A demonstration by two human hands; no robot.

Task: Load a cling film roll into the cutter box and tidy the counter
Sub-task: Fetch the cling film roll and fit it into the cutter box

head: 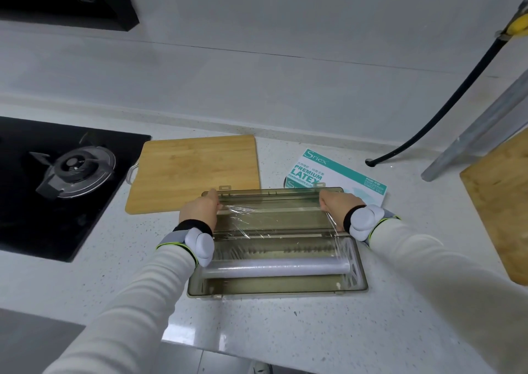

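Clear film [274, 219] pinched taut | both hands' fingers [213, 195] | smoky cutter box [354, 283] open

We cannot see the fingers of either hand: they curl under the film sheet [274, 216]. The glove box [337, 173] is partly hidden behind the cutter box [354, 262], its smaller print too fine to read. The right-hand wooden board [503, 202] runs past the frame edge.

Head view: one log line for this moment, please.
roll: seated in box | lid: open | film: stretched over lid | left hand, right hand: pinching film edge
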